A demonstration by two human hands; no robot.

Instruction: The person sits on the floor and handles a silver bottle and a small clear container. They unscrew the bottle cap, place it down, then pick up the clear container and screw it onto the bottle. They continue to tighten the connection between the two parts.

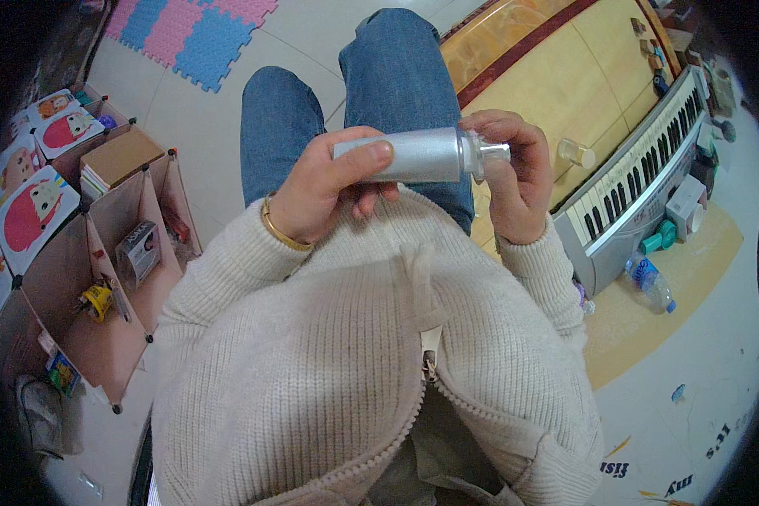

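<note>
A silver pump bottle (422,157) lies on its side in the air above my lap, its pump head (486,153) pointing right. My left hand (333,173) is wrapped round the bottle's base end, the thumb along its upper side. At the other end my right hand (519,173) is closed on the pump head, with fingertips at the collar and the nozzle showing between them. Part of that grip is hidden behind the pump. A short clear cylinder that looks like a cap (576,153) lies on the yellow table (557,93), right of my right hand.
An electronic keyboard (641,169) runs along the right side, with a plastic bottle (649,282) and a small white box (686,202) beyond it. Left stands a cube shelf (114,337) holding books and packages. Pink and blue foam mats (215,46) cover floor at upper left.
</note>
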